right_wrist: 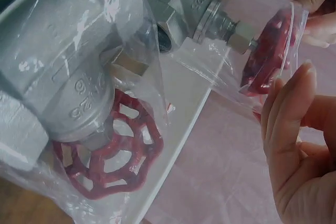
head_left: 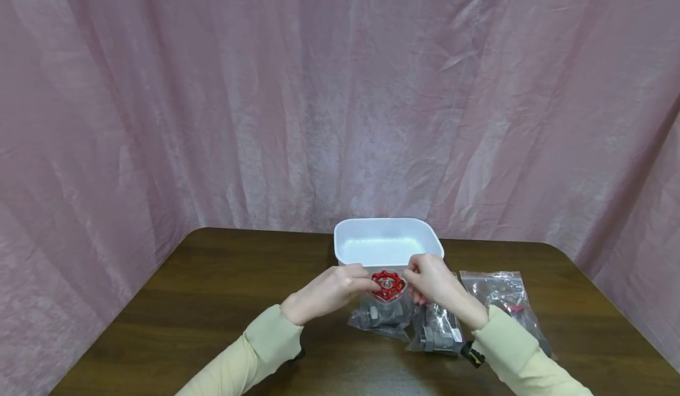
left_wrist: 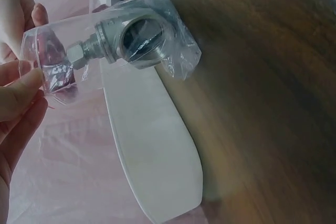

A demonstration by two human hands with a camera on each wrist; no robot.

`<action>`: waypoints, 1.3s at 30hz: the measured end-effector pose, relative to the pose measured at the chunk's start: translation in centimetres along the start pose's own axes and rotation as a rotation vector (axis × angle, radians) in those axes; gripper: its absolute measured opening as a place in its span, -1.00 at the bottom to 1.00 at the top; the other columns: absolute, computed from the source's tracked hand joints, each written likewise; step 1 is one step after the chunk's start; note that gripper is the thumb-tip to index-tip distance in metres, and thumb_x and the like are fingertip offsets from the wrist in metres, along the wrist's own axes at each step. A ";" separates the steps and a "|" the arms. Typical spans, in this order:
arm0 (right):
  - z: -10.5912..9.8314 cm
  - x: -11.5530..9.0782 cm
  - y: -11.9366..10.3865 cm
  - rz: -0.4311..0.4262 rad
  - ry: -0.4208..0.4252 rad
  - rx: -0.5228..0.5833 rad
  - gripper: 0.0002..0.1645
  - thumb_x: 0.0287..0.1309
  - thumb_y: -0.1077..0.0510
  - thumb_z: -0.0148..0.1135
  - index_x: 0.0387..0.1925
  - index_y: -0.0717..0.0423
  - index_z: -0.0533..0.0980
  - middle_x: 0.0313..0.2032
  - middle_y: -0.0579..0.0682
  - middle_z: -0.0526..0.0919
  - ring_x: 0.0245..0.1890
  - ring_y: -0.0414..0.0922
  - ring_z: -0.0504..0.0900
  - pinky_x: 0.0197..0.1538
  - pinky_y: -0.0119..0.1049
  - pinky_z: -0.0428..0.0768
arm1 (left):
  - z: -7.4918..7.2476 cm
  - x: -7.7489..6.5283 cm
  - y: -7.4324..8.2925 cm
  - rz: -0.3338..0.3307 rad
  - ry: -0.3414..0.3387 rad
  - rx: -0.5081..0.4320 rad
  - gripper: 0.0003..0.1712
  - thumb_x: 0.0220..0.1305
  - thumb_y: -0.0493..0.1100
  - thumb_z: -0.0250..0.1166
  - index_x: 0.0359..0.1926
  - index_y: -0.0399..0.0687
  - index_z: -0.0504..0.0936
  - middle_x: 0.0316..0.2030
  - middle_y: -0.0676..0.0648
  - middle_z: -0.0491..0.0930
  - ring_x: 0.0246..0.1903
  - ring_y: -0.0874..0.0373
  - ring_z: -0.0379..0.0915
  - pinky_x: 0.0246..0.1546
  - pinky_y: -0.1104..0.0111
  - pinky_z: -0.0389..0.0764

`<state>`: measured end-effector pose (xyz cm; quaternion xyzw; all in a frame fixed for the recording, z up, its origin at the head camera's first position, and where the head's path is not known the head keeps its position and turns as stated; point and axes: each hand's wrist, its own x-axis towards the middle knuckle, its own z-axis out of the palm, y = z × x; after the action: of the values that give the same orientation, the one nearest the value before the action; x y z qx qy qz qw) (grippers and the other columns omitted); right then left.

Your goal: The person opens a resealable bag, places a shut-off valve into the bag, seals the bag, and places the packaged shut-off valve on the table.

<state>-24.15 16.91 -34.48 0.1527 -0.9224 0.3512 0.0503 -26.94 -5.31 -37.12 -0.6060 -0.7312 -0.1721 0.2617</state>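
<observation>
A metal valve with a red handwheel [head_left: 388,285] stands in a clear zip bag [head_left: 390,325], wheel end up at the bag's mouth. My left hand [head_left: 340,287] is at the bag's left side; in the left wrist view its thumb and fingers [left_wrist: 26,90] pinch the bag's rim by the wheel. On the other side, my right hand [head_left: 432,278] holds the rim with its fingertips [right_wrist: 302,80]. The bag's mouth looks spread around the wheel in the head view. The valve's grey body [left_wrist: 139,38] is inside the plastic.
Just behind the bag stands a white plastic bin [head_left: 388,248]. A second bagged valve [head_left: 438,334] lies under my right forearm, its red handwheel [right_wrist: 113,150] showing in the right wrist view. Further right lies another clear bag [head_left: 502,293] with something red inside. Pink curtain [head_left: 319,101] hangs behind the brown table [head_left: 212,301].
</observation>
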 end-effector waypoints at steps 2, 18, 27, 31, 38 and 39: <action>-0.1 -0.1 0.0 -0.013 0.008 0.015 -0.77 0.00 0.39 -0.04 -0.68 0.16 0.38 -0.82 -0.10 0.42 -0.89 -0.21 0.41 -0.80 -0.33 0.42 | -0.1 0.0 -0.1 -0.004 0.001 0.001 -0.75 0.05 -0.42 0.29 -0.26 -0.05 0.64 -0.35 0.10 0.50 -0.31 0.35 0.36 -0.24 0.65 0.33; -1.7 0.1 -0.6 0.003 -0.004 0.157 -0.83 -0.01 0.42 0.03 -0.63 0.30 0.46 -0.76 -0.01 0.50 -0.81 -0.12 0.51 -0.68 -0.22 0.52 | -2.4 1.1 -0.2 0.018 0.019 0.058 -0.85 0.14 -0.38 0.23 -0.33 -0.06 0.63 -0.39 0.09 0.48 -0.34 0.35 0.33 -0.30 0.65 0.33; -3.3 -0.1 -1.4 0.000 0.017 0.182 -0.81 -0.04 0.40 0.04 -0.67 0.24 0.48 -0.76 0.00 0.50 -0.80 -0.11 0.51 -0.67 -0.23 0.53 | -4.1 1.9 0.1 0.024 0.061 0.132 -0.82 0.00 -0.35 0.36 -0.36 -0.03 0.62 -0.39 0.10 0.51 -0.36 0.35 0.36 -0.35 0.66 0.35; -3.6 -0.6 -1.4 -0.042 0.033 0.116 -0.80 -0.05 0.36 0.09 -0.70 0.16 0.49 -0.80 -0.08 0.45 -0.80 -0.08 0.49 -0.73 -0.29 0.46 | -4.3 1.9 0.4 0.046 0.071 0.188 -0.84 0.00 -0.29 0.37 -0.35 0.00 0.64 -0.39 0.11 0.52 -0.36 0.36 0.39 -0.39 0.66 0.38; -4.0 -1.1 -0.5 -0.158 0.004 0.067 -0.80 0.16 0.08 0.18 -0.51 0.07 0.55 -0.65 -0.10 0.48 -0.67 -0.16 0.42 -0.64 -0.34 0.41 | -4.2 1.8 0.6 0.053 0.098 0.172 -0.85 0.00 -0.27 0.37 -0.34 -0.01 0.64 -0.40 0.12 0.53 -0.38 0.34 0.41 -0.38 0.63 0.40; -4.1 -1.1 -0.4 -0.182 -0.005 0.071 -0.81 0.17 0.04 0.16 -0.43 0.07 0.56 -0.57 -0.10 0.52 -0.60 -0.16 0.46 -0.58 -0.33 0.44 | -4.2 1.8 0.6 0.055 0.101 0.171 -0.86 0.00 -0.26 0.36 -0.35 -0.01 0.64 -0.41 0.12 0.52 -0.39 0.34 0.41 -0.38 0.62 0.40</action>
<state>-23.04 19.60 -31.42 0.2382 -0.8919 0.3772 0.0740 -25.89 -6.10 -32.71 -0.5920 -0.7120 -0.1320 0.3537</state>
